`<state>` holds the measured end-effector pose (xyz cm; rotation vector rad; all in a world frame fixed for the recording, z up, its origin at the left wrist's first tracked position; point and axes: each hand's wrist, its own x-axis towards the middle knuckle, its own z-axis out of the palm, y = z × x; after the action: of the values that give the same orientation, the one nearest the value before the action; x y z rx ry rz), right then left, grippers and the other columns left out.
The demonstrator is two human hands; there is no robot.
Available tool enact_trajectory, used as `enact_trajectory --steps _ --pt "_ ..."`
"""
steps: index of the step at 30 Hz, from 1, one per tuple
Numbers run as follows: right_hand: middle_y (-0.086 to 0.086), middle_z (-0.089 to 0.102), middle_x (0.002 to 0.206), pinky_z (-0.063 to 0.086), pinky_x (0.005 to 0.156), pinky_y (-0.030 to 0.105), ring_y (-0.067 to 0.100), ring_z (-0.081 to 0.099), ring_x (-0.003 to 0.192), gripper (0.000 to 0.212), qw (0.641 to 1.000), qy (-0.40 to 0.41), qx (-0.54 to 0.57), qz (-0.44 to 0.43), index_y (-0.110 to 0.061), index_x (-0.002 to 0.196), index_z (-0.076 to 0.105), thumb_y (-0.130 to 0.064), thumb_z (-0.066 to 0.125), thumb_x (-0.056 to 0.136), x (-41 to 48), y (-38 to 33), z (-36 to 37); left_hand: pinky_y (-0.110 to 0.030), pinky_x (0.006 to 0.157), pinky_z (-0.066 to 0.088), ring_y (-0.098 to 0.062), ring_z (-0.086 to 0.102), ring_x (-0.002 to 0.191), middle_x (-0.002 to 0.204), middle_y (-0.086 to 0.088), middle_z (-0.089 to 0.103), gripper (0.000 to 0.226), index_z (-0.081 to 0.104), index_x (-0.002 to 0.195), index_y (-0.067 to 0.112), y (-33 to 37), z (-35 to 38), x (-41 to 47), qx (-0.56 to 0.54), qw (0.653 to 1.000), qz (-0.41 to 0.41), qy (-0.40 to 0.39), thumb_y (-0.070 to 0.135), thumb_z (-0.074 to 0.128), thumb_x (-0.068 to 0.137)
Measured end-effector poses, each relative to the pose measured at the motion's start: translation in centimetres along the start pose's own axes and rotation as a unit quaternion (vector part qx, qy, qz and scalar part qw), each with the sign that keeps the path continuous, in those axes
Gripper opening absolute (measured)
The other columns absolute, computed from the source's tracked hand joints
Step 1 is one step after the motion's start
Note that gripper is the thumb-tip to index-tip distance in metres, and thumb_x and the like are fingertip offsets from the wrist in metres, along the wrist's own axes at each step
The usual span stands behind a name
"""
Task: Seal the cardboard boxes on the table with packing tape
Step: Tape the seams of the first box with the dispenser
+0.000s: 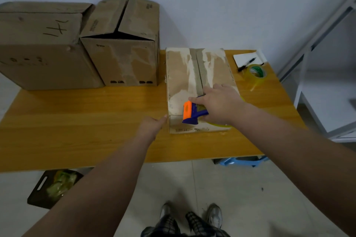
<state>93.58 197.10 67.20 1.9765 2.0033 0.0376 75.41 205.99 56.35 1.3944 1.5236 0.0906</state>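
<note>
Right hand [221, 103] grips tape dispenser [193, 112] atop flat box [185, 75]; left hand [152, 126], seemingly loosely curled, beside it.

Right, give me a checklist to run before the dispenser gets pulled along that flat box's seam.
1. Right hand grips tape dispenser: ok.
2. Dispenser sits at near end of flat box, on the seam: ok.
3. Left hand braces the box's near corner: ok, touching.
4. Flaps closed along the seam: ok.
5. Tape end stuck down: cannot tell.
6. Middle box flaps closed: not ok, gaping.
</note>
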Motion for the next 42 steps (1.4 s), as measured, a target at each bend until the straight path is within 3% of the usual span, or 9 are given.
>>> enact_trajectory --steps 3,10,13,18,21,27,34,37,42 --pt "0.004 0.049 0.125 0.037 0.089 0.039 0.027 0.047 0.112 0.068 1.0 -0.004 0.002 0.0 -0.041 0.145 0.026 -0.057 0.056 0.086 0.1 0.0 0.0 -0.029 0.059 0.04 -0.018 0.044 0.066 0.075 -0.001 0.05 0.055 0.062 0.097 0.006 0.1 -0.2 0.0 0.038 0.998 -0.021 -0.037 0.058 0.045 0.09" --pt "0.004 0.052 0.121 0.037 0.087 0.039 0.027 0.049 0.109 0.068 1.0 0.003 0.006 0.0 -0.04 0.144 0.03 -0.056 0.058 0.085 0.0 -0.1 0.0 -0.041 0.091 0.042 -0.022 0.056 0.095 0.123 -0.01 0.06 0.068 0.048 0.131 0.002 0.3 0.1 0.4 0.05 0.997 -0.041 -0.032 0.056 0.045 0.091" --pt "0.004 0.052 0.121 0.036 0.087 0.039 0.027 0.049 0.109 0.067 1.0 0.003 0.001 0.001 -0.04 0.144 0.03 -0.055 0.058 0.085 0.0 -0.2 0.0 -0.04 0.095 0.041 -0.033 0.047 0.121 0.139 -0.017 0.043 0.078 0.016 0.146 0.003 1.0 0.3 0.3 0.002 1.0 -0.002 0.022 0.041 0.057 0.091" --pt "0.004 0.052 0.119 0.037 0.087 0.04 0.028 0.05 0.108 0.063 1.0 0.003 0.0 0.008 -0.039 0.142 0.034 -0.054 0.058 0.086 -0.4 -0.4 -0.4 -0.043 0.09 0.046 -0.035 0.046 0.118 0.136 -0.017 0.036 0.071 0.027 0.142 0.011 0.6 -0.2 -0.2 0.035 0.993 0.027 0.109 0.037 0.064 0.086" --pt "0.006 0.052 0.119 0.038 0.086 0.04 0.028 0.051 0.107 0.061 1.0 0.012 -0.014 0.012 -0.038 0.141 0.034 -0.051 0.058 0.086 -0.6 -0.7 -0.4 -0.035 0.085 0.047 -0.025 0.057 0.108 0.118 -0.01 0.059 0.041 0.054 0.125 0.009 -0.4 0.3 -1.5 -0.138 0.968 0.14 0.156 0.038 0.045 0.098" --pt "0.007 0.051 0.122 0.037 0.089 0.041 0.029 0.049 0.111 0.064 0.999 0.02 -0.002 0.032 -0.037 0.144 0.032 -0.042 0.06 0.087 -1.0 -1.1 0.0 -0.04 0.108 0.026 -0.019 0.038 0.133 0.144 0.001 0.045 0.081 0.045 0.138 0.025 -1.4 4.2 -3.6 -0.351 0.935 0.034 -0.029 0.078 0.018 0.082" --pt "0.007 0.051 0.123 0.037 0.091 0.041 0.03 0.048 0.112 0.066 0.999 0.023 0.002 0.029 -0.037 0.145 0.03 -0.045 0.06 0.087 -1.0 -1.1 0.0 -0.042 0.109 0.024 -0.028 0.03 0.137 0.15 -0.006 0.034 0.064 0.037 0.143 0.022 -2.1 4.1 -2.1 -0.231 0.972 -0.035 -0.038 0.061 0.025 0.095" --pt "0.007 0.051 0.123 0.038 0.09 0.041 0.03 0.049 0.112 0.065 1.0 0.017 -0.004 0.025 -0.037 0.144 0.03 -0.047 0.06 0.087 -0.9 -0.9 -0.2 -0.032 0.107 0.022 -0.013 0.018 0.141 0.155 0.006 0.021 0.055 0.026 0.146 0.035 -2.5 1.8 -1.1 -0.059 0.973 0.225 0.017 0.018 0.045 0.097" --pt "0.005 0.053 0.119 0.039 0.088 0.041 0.028 0.051 0.109 0.06 1.0 0.006 0.002 0.011 -0.036 0.14 0.037 -0.05 0.059 0.085 -0.4 -0.6 -0.4 -0.033 0.115 0.001 -0.012 0.0 0.144 0.157 0.007 0.002 0.073 0.015 0.149 0.031 -0.3 -0.6 0.9 0.322 0.829 0.456 0.034 0.014 0.056 0.091"
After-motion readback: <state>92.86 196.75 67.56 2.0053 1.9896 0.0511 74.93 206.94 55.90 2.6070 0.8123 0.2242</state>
